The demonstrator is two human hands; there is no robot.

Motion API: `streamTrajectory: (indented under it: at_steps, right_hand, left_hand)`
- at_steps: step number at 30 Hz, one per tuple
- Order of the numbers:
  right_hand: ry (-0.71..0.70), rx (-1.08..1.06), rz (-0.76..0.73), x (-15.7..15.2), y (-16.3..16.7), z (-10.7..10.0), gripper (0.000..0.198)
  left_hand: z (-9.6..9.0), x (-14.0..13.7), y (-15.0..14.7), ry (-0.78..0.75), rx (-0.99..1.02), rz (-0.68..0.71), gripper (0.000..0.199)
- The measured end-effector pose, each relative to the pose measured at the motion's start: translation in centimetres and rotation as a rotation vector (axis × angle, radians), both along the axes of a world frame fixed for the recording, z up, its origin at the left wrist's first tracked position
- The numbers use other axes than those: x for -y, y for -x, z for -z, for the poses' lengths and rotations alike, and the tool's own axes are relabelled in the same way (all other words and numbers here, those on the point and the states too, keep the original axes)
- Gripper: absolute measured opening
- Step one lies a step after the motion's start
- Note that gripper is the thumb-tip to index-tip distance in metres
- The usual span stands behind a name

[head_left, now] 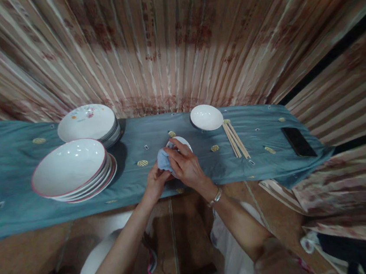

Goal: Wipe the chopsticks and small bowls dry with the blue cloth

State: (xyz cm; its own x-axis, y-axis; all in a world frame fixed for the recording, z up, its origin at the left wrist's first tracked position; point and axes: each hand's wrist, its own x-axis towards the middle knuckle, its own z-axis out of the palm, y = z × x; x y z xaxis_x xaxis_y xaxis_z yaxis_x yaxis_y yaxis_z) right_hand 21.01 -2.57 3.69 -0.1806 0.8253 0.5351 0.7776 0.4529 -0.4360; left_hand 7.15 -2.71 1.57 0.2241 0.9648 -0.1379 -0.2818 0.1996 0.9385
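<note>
A small white bowl (185, 141) is between my hands, over the front half of the cloth-covered table; much of it is hidden by fingers and cloth. My left hand (155, 181) is closed on the bowl's near left side, its fingers partly out of sight. A light blue cloth (163, 160) is bunched against the bowl. My right hand (188, 166) presses that cloth with bent fingers, reaching over the bowl from the right. A bracelet circles the right wrist.
Stacked red-rimmed bowls and plates (70, 170) stand at left, before another stack with a flowered dish (86, 123). A white bowl (207, 117) sits behind right, with chopsticks (235, 140) near it. A black phone (298, 141) lies farther right. Pleated curtains (160, 48) hang behind.
</note>
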Motion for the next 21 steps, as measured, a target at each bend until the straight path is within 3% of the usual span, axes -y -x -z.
streamTrajectory:
  at_steps: [11, 21]
  right_hand:
    - [-0.002, 0.018, 0.109, -2.3, -1.6, 0.7, 0.037]
    - [0.03, -0.002, 0.213, -3.7, -3.5, 1.8, 0.037]
  left_hand:
    - [0.2, 0.0, 0.2, 0.045, -0.001, 0.031, 0.094]
    - [0.0, 0.1, 0.3, 0.038, 0.013, 0.048, 0.093]
